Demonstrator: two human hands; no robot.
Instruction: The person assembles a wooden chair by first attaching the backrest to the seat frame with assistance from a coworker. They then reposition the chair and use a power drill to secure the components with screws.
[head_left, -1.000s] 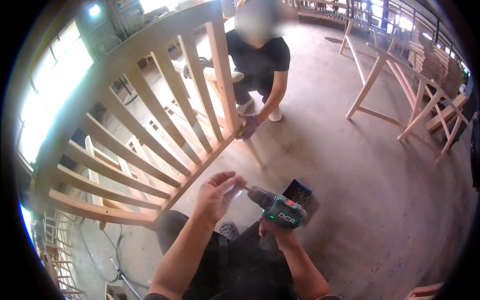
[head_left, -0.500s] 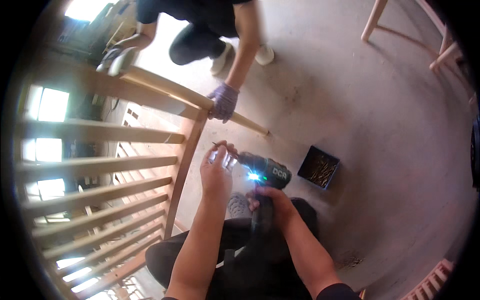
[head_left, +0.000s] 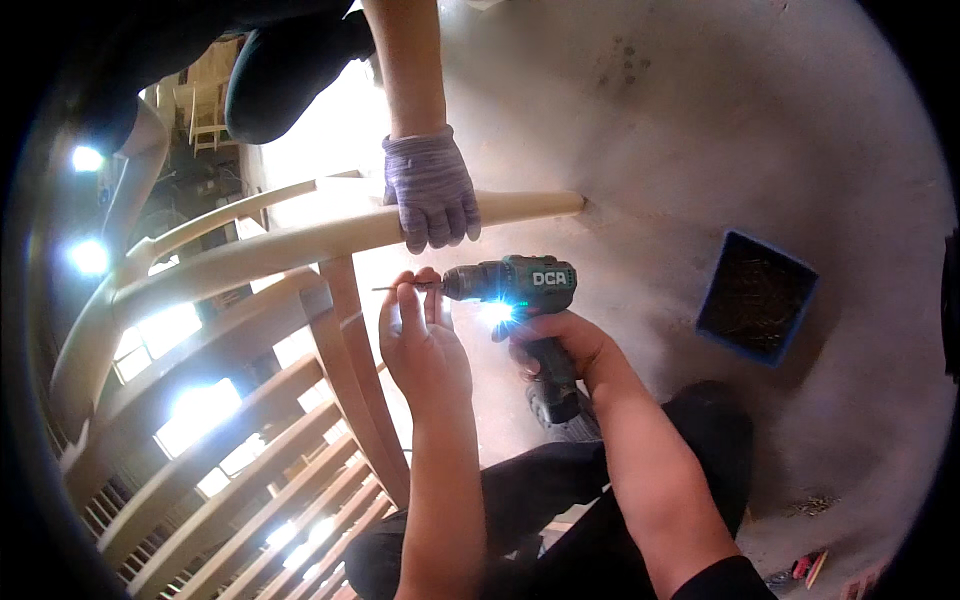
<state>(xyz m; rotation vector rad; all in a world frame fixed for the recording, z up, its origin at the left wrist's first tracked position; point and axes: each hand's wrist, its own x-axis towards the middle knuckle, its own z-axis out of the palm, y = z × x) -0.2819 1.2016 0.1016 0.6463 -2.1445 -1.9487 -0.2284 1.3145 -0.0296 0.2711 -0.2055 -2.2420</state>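
Observation:
My right hand is wrapped round the grip of a dark green and black cordless drill, whose work light shines. The drill lies level and points left. Just ahead of its chuck, the fingers of my left hand close round a thin dark bit, its end sticking out past them. Whether a screw sits on that end is too small to tell. Left of the bit stands a wooden slatted frame, apart from it. Above, a co-worker's gloved hand grips the frame's round leg.
On the concrete floor to the right stands a dark square box with a blue rim; its contents are hard to make out. A small heap of screws lies at the lower right, near a red-handled tool. My knees are close below.
The drill has come level, with its bit now in plain view. My view has shifted, so the box appears farther right. The co-worker's gloved hand and the wooden leg appear closer.

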